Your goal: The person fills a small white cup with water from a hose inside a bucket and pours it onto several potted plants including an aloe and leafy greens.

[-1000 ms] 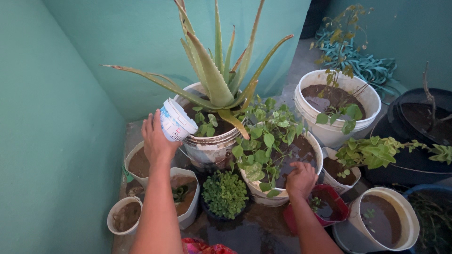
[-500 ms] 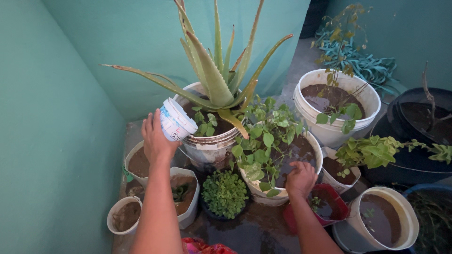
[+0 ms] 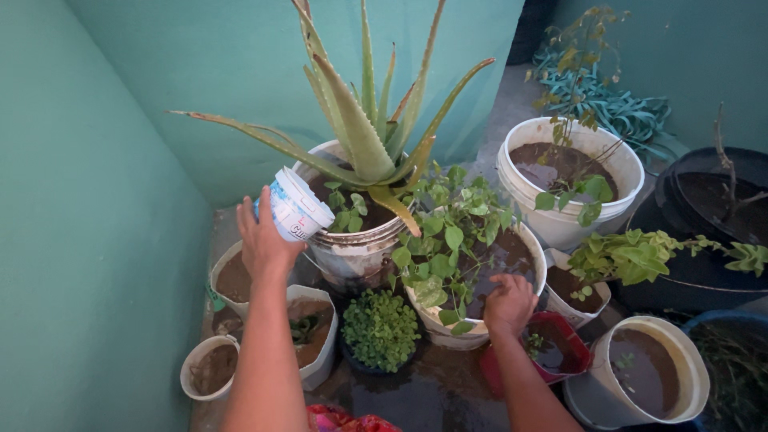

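White plastic, the small tub [image 3: 293, 205] sits gripped in the left hand [image 3: 264, 240], tipped over the rim of the aloe's bucket [image 3: 352, 240]. The right hand [image 3: 509, 304] rests, fingers curled, on the rim of the leafy plant's pot [image 3: 448, 332]. Soil in several pots already looks wet; whether anything pours now, I cannot tell

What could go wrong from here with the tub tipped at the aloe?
1. The left hand holds the tub tilted right at the rim of the aloe pot; anything poured may miss the soil and run down onto the small pots below.
2. The spiny aloe leaves spread close above that hand and could scratch it.
3. The floor looks wet already, so more spill may make it slippery.
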